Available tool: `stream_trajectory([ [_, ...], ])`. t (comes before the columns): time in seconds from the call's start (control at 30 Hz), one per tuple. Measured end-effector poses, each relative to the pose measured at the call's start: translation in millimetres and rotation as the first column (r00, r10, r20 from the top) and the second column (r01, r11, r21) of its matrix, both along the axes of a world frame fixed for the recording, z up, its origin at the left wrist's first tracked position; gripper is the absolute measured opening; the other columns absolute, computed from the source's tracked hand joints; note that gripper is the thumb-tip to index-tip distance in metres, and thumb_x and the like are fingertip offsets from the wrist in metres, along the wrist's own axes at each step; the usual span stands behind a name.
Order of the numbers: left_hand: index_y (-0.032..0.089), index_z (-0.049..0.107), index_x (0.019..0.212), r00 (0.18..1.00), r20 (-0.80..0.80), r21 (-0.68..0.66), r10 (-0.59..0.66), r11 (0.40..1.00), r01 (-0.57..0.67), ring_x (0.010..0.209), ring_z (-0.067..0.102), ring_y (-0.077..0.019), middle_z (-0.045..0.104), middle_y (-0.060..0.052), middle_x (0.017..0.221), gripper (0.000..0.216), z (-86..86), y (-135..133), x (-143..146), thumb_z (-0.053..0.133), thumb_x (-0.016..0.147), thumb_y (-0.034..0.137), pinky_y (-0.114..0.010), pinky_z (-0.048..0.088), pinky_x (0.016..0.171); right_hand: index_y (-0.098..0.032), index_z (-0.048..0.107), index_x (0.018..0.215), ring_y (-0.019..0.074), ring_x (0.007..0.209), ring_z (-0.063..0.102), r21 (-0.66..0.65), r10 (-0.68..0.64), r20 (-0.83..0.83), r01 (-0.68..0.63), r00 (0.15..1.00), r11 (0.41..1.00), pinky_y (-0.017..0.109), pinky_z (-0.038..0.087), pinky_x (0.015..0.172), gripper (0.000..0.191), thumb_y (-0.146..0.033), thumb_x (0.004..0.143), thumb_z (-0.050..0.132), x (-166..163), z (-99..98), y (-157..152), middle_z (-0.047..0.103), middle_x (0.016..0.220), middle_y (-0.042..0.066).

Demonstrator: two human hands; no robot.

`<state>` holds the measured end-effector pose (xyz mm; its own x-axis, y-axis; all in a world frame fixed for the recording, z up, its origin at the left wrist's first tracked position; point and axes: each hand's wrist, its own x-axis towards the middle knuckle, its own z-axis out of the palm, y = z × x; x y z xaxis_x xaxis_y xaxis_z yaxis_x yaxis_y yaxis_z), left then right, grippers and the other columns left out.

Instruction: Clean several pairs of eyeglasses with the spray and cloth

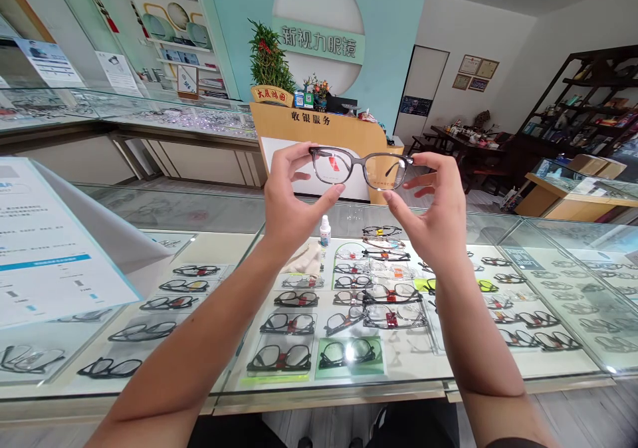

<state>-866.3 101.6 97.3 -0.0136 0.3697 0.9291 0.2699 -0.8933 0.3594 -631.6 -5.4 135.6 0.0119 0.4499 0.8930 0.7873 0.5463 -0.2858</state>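
Note:
A pair of dark-framed eyeglasses (357,161) is held up level above the display case, its clear lenses upright. My left hand (292,199) pinches the left end of the frame, thumb below and fingers at the upper corner. On the opposite end, my right hand (433,202) grips the frame near the hinge, with its thumb under the right lens. Through that lens a temple arm shows. Beneath my hands, rows of eyeglasses (391,294) lie in and on the glass display case (349,387).
A small white bottle (325,230) and a beige cloth (305,260) sit on the glass. A printed sign (54,248) stands at the left. Beyond the case is a wooden cashier counter (279,125) with a leafy plant (269,56). Another glass counter (578,202) stands at the right.

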Motion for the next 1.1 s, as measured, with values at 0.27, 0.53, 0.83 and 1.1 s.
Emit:
stream_trajectory([
  [0.27,0.034,0.053,0.155,0.981,0.012,0.159,0.193,0.968,-0.193,0.147,0.062,-0.0384,0.063,-0.012,0.155,0.079,0.5,-17.7,4.5,0.092,0.087,0.041,-0.056,0.061,0.111,-0.033,0.054,0.146,0.0274,0.103,0.079,-0.163,0.079,-0.105,-0.096,0.991,0.982,0.047,0.066,0.082,0.054,-0.037,0.099,0.081,4.0,-4.3,9.2,0.069,0.153,0.012],
  [0.53,0.033,0.054,0.154,0.973,0.017,0.145,0.230,0.962,-0.230,0.144,0.064,-0.0384,0.063,-0.013,0.154,0.080,3.6,-23.7,4.9,0.094,0.086,0.045,-0.058,0.063,0.112,-0.032,0.056,0.146,0.0261,0.103,0.080,-0.176,0.128,-0.154,-0.155,0.980,0.972,0.045,0.064,0.082,0.054,-0.037,0.098,0.081,3.4,-6.5,12.5,0.071,0.153,0.012],
  [0.83,0.036,0.050,0.156,0.998,0.067,-0.018,0.018,1.000,-0.017,0.148,0.066,-0.0361,0.063,-0.013,0.162,0.077,-2.3,1.9,2.6,0.089,0.092,0.051,-0.057,0.061,0.116,-0.032,0.060,0.149,0.0263,0.107,0.079,-0.091,0.102,-0.084,-0.109,0.991,0.990,0.044,0.065,0.084,0.051,-0.034,0.101,0.077,-7.0,-2.4,3.3,0.072,0.150,0.011],
  [1.1,0.035,0.048,0.156,0.993,0.100,-0.089,-0.064,0.993,0.072,0.153,0.064,-0.0373,0.061,-0.015,0.165,0.077,-9.3,14.9,3.6,0.088,0.093,0.050,-0.054,0.060,0.116,-0.031,0.061,0.152,0.0270,0.106,0.079,-0.060,0.142,-0.058,-0.146,0.988,0.988,0.045,0.067,0.084,0.052,-0.032,0.103,0.077,-12.7,-4.1,3.1,0.071,0.152,0.012],
])
